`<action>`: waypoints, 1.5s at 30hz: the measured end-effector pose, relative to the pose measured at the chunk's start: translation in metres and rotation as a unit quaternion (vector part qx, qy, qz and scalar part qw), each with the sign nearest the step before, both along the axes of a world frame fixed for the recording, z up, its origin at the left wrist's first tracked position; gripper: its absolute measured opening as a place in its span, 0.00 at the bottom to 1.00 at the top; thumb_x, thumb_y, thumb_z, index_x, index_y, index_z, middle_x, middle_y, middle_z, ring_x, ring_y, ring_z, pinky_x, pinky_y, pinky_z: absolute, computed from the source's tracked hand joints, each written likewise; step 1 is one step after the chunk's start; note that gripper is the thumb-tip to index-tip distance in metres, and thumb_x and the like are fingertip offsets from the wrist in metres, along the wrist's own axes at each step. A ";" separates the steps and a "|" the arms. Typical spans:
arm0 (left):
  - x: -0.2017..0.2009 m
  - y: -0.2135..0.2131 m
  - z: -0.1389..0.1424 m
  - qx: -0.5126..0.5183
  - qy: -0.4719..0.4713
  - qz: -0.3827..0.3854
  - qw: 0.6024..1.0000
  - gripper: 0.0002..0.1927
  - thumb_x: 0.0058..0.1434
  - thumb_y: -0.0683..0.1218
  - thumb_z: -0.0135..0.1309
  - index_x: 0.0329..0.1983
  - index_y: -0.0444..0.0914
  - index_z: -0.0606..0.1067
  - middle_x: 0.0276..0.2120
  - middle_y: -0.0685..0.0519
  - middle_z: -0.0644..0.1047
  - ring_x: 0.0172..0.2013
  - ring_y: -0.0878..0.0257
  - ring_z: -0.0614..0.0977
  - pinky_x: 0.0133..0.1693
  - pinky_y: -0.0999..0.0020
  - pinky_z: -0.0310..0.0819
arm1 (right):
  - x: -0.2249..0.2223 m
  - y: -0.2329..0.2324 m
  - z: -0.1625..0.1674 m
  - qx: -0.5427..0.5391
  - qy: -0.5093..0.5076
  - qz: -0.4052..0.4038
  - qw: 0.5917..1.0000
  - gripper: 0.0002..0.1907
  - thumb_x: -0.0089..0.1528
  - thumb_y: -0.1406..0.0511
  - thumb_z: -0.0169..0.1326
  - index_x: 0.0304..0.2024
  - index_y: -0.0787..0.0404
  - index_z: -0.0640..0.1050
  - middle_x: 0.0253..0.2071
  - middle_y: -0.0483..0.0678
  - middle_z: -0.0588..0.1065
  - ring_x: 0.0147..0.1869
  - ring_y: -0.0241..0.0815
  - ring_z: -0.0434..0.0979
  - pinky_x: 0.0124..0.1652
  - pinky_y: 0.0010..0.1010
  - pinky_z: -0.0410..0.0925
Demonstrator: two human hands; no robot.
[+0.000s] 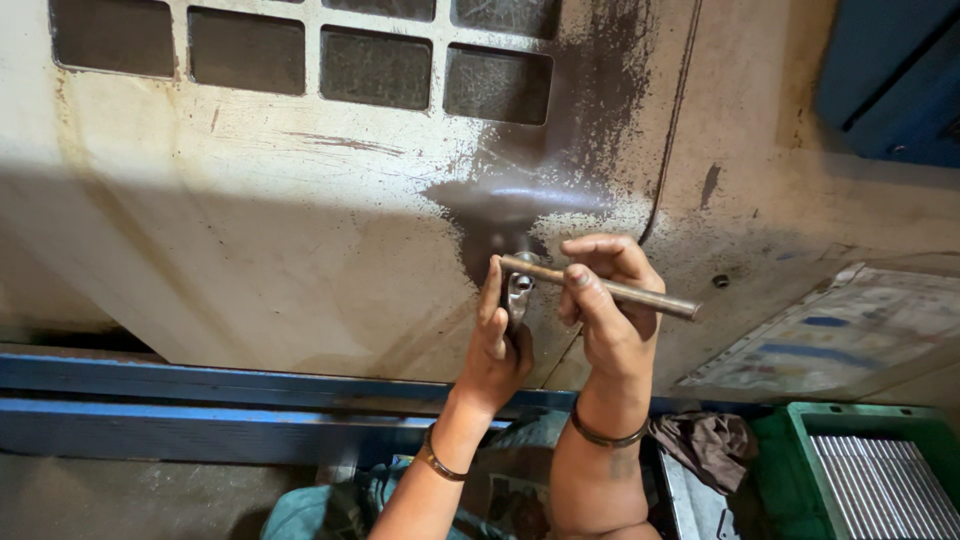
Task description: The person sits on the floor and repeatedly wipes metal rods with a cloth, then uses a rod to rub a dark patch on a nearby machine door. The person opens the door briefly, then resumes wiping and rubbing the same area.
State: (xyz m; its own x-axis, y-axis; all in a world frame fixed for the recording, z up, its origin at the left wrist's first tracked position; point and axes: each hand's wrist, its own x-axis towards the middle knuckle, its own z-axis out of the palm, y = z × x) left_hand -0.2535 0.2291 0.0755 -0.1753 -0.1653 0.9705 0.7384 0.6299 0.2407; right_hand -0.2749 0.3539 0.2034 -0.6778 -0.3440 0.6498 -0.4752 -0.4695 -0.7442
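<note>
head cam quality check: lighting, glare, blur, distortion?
Head view: light is uneven, a broad shadow band crossing the cream machine panel; a soft sheen on the dark stain above the metal bar; left hand and right hand sharp, no motion blur; wide-angle bowing at the blue rail.

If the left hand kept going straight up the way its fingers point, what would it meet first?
Probably the metal rod crossing just above the left hand, then the dark grimy patch on the machine panel; depth is unclear.
</note>
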 end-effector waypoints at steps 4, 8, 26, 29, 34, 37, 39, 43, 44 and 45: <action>0.002 -0.001 0.001 -0.024 -0.019 0.017 0.999 0.56 0.60 0.22 0.41 0.82 0.57 0.38 0.77 0.43 0.55 0.78 0.40 0.54 0.76 0.43 0.54 | -0.003 0.001 0.001 -0.021 -0.004 -0.022 1.000 0.12 0.68 0.66 0.59 0.49 0.67 0.76 0.28 0.44 0.74 0.24 0.29 0.68 0.25 0.19 0.60; -0.001 -0.004 0.003 -0.018 -0.025 -0.001 1.000 0.50 0.60 0.23 0.47 0.79 0.52 0.49 0.74 0.45 0.60 0.76 0.44 0.60 0.77 0.48 0.56 | -0.010 0.001 0.005 -0.078 0.046 -0.067 0.994 0.12 0.68 0.63 0.59 0.48 0.66 0.76 0.33 0.47 0.76 0.26 0.31 0.71 0.25 0.21 0.65; -0.026 0.009 0.000 0.087 -0.103 0.126 0.983 0.37 0.57 0.29 0.46 0.72 0.38 0.58 0.53 0.37 0.77 0.51 0.43 0.81 0.52 0.55 0.78 | -0.068 0.011 0.022 -0.006 0.335 -0.531 0.778 0.20 0.71 0.56 0.54 0.60 0.59 0.76 0.51 0.50 0.79 0.59 0.45 0.77 0.58 0.38 0.67; -0.028 0.012 0.002 0.126 -0.137 0.060 0.981 0.38 0.60 0.29 0.45 0.74 0.41 0.55 0.46 0.42 0.79 0.46 0.47 0.83 0.47 0.57 0.78 | -0.086 0.008 0.029 0.038 0.337 -0.501 0.796 0.17 0.74 0.58 0.56 0.62 0.57 0.74 0.58 0.52 0.74 0.64 0.49 0.73 0.61 0.36 0.70; -0.024 0.015 0.013 0.176 -0.208 -0.029 0.962 0.40 0.61 0.27 0.42 0.76 0.44 0.53 0.44 0.48 0.79 0.41 0.58 0.82 0.41 0.65 0.77 | -0.096 0.008 0.027 0.148 0.408 -0.603 0.669 0.17 0.68 0.58 0.58 0.58 0.53 0.76 0.56 0.51 0.76 0.66 0.51 0.72 0.66 0.45 0.59; -0.022 0.016 0.022 0.188 -0.184 -0.076 0.962 0.42 0.59 0.25 0.40 0.76 0.43 0.54 0.50 0.48 0.76 0.43 0.61 0.81 0.39 0.69 0.75 | -0.100 0.011 0.028 0.158 0.430 -0.607 0.650 0.15 0.69 0.58 0.56 0.57 0.53 0.76 0.58 0.52 0.75 0.69 0.50 0.69 0.68 0.47 0.57; -0.022 0.016 0.026 0.202 -0.186 -0.109 0.955 0.43 0.57 0.24 0.37 0.75 0.42 0.54 0.54 0.47 0.74 0.43 0.61 0.81 0.35 0.71 0.74 | -0.103 0.011 0.028 0.165 0.432 -0.609 0.644 0.14 0.69 0.58 0.56 0.56 0.52 0.76 0.59 0.53 0.75 0.71 0.50 0.68 0.68 0.47 0.56; -0.026 0.016 0.028 0.204 -0.173 -0.119 0.956 0.42 0.57 0.24 0.36 0.74 0.42 0.55 0.57 0.47 0.73 0.43 0.62 0.81 0.35 0.73 0.74 | -0.108 0.014 0.024 0.182 0.438 -0.593 0.651 0.15 0.69 0.58 0.55 0.57 0.51 0.76 0.59 0.51 0.76 0.73 0.50 0.66 0.70 0.48 0.55; -0.027 0.016 0.028 0.207 -0.167 -0.126 0.956 0.42 0.56 0.23 0.36 0.74 0.42 0.55 0.58 0.47 0.73 0.42 0.62 0.81 0.35 0.72 0.75 | -0.110 0.017 0.024 0.186 0.441 -0.585 0.655 0.15 0.69 0.58 0.56 0.57 0.51 0.76 0.58 0.50 0.77 0.74 0.50 0.66 0.70 0.48 0.54; -0.029 0.016 0.026 0.211 -0.163 -0.133 0.955 0.42 0.56 0.23 0.35 0.73 0.42 0.56 0.58 0.47 0.72 0.42 0.62 0.82 0.35 0.72 0.76 | -0.111 0.019 0.025 0.193 0.452 -0.580 0.649 0.16 0.69 0.57 0.56 0.58 0.51 0.76 0.58 0.51 0.76 0.74 0.51 0.65 0.70 0.48 0.54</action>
State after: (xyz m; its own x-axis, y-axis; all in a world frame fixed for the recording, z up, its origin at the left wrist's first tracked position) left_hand -0.2822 0.2449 0.1012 -0.5465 -0.4361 0.7150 0.7022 0.2267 0.6750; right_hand -0.3858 0.3733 0.2281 -0.0279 -0.1987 0.9797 -0.6668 0.7338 0.1298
